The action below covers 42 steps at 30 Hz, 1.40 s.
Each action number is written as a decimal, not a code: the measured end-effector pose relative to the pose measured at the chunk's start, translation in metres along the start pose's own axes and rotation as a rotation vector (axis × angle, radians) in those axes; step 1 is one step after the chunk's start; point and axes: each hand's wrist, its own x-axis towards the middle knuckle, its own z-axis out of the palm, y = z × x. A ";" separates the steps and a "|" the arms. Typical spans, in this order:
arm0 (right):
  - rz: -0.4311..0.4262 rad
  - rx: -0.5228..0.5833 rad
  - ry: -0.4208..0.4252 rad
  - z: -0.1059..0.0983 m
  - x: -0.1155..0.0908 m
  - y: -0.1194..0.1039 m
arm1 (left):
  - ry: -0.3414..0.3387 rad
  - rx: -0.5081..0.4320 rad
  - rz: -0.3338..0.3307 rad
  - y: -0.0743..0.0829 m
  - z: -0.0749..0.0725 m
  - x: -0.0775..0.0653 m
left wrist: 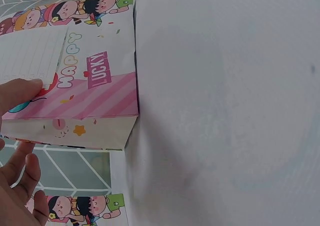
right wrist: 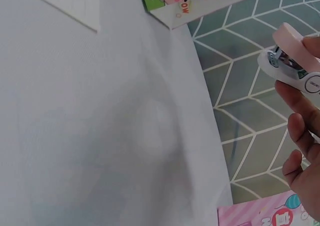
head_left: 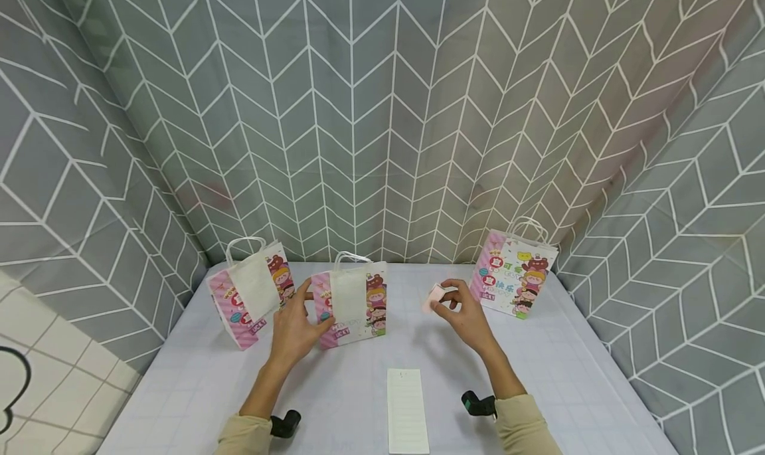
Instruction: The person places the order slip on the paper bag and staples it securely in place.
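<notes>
Three cartoon-printed paper gift bags stand on the table. My left hand [head_left: 307, 309] grips the middle bag [head_left: 357, 305] at its left edge. In the left wrist view the thumb [left wrist: 20, 91] presses the white slip [left wrist: 31, 55] against the front of that bag [left wrist: 100, 90], with the fingers [left wrist: 22, 186] behind it. My right hand [head_left: 449, 299] holds a small pink stapler [head_left: 433, 297] above the table, between the middle bag and the right bag [head_left: 515, 275]. The right wrist view shows the stapler [right wrist: 292, 60] pinched at the fingertips [right wrist: 302, 136], its metal mouth facing left.
The left bag [head_left: 251, 294] also has a white slip on its front. A loose white slip [head_left: 408, 408] lies flat near the front edge of the pale table [head_left: 556, 375]. Grey chevron curtains close in the back and both sides.
</notes>
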 end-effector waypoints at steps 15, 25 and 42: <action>0.162 -0.122 -0.138 -0.016 -0.018 0.027 | 0.060 -0.001 -0.014 -0.006 -0.002 0.001; 0.251 -0.154 -0.211 -0.038 -0.029 0.044 | 0.068 -0.013 -0.041 -0.010 -0.004 0.004; 0.309 -0.221 -0.275 -0.067 -0.043 0.068 | 0.056 -0.013 -0.079 -0.010 -0.007 0.004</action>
